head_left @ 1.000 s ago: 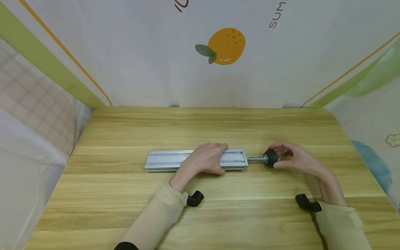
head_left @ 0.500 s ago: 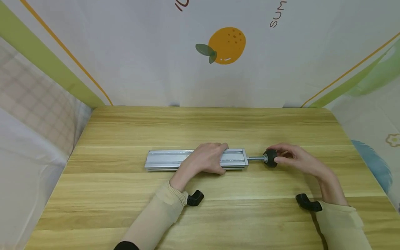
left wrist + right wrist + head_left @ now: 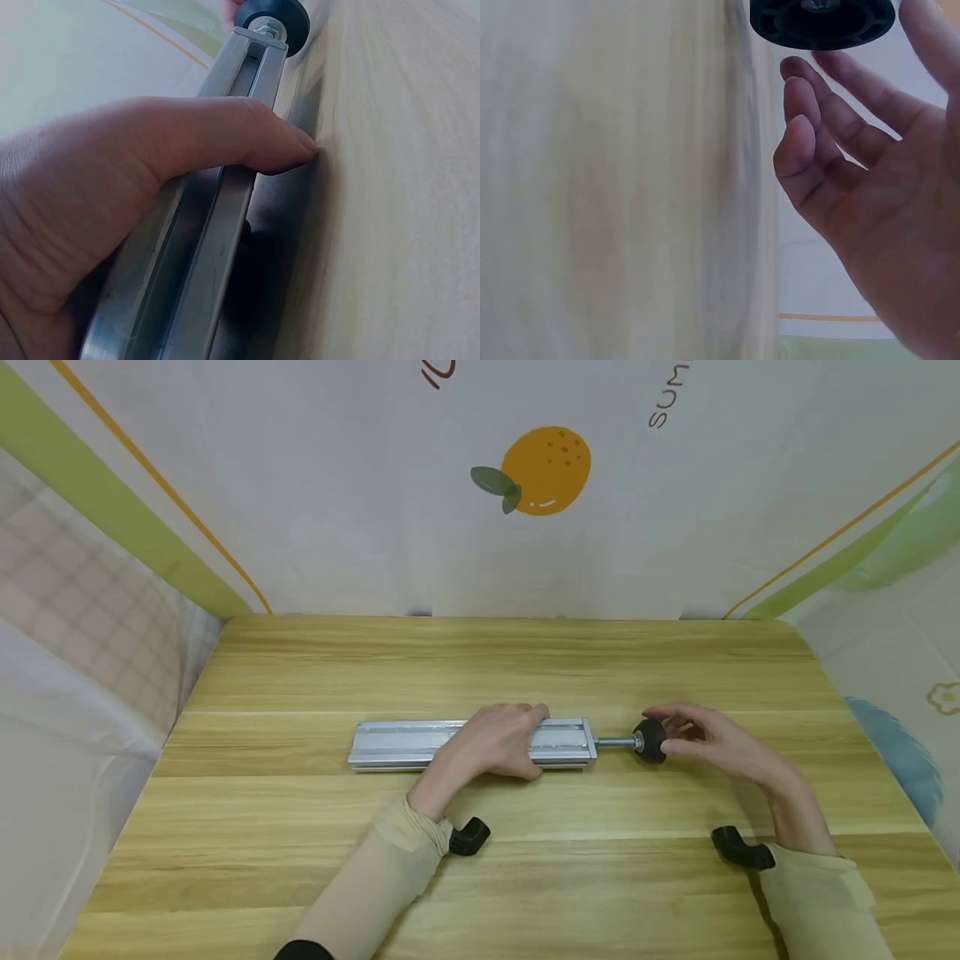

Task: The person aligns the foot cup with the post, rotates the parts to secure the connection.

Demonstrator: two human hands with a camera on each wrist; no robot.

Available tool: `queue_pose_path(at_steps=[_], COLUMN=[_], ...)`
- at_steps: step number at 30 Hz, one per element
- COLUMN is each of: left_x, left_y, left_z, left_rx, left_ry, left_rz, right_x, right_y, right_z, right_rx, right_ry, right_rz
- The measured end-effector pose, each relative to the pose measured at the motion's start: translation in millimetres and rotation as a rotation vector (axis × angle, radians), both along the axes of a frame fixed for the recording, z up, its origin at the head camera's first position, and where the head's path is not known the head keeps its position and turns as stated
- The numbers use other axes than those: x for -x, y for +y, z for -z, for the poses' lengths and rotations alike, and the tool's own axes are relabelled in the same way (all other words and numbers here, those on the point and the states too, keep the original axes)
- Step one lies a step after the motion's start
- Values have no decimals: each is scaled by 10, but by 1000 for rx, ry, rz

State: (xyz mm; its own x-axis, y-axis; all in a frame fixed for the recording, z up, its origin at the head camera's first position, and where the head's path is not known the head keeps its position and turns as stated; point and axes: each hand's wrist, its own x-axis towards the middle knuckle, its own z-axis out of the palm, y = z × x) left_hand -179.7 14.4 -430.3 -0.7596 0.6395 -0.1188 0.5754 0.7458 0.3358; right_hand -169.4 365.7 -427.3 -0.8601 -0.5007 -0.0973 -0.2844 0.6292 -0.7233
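A silver aluminium profile (image 3: 397,743) lies lengthwise across the table. From its right end a threaded stud (image 3: 617,742) sticks out, bearing a black round levelling foot (image 3: 649,741). My left hand (image 3: 491,742) grips the profile from above near that end, thumb along the near side; in the left wrist view, the thumb (image 3: 217,135) crosses the slotted face. My right hand (image 3: 716,745) pinches the foot's rim between thumb and forefinger. In the right wrist view, the foot's ribbed underside (image 3: 825,34) shows at the top, with the other fingers curled loosely below it.
The wooden table (image 3: 480,668) ends at a white printed curtain (image 3: 337,527) behind it. More cloth hangs at both sides. A black curved piece (image 3: 470,837) juts from the left sleeve and another black piece (image 3: 742,848) from the right.
My right thumb has shifted slightly farther up and right along the foot's rim. My left hand and the profile have stayed in place.
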Motion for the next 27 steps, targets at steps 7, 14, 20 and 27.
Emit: queue_pose_path(at_steps=[7, 14, 20, 27], left_x=[-2, -5, -9, -11], left_y=[2, 2, 6, 1], left_z=[3, -3, -12, -11], left_rx=[0, 3, 0, 0], left_ry=[-7, -13, -21, -16], left_rz=[-5, -5, -7, -5], right_x=[7, -7, -3, -5], right_y=[-48, -42, -21, 0], right_z=[2, -9, -1, 3], right_rx=[40, 24, 30, 0], right_ry=[2, -12, -11, -26], right_rz=[-1, 16, 3, -2])
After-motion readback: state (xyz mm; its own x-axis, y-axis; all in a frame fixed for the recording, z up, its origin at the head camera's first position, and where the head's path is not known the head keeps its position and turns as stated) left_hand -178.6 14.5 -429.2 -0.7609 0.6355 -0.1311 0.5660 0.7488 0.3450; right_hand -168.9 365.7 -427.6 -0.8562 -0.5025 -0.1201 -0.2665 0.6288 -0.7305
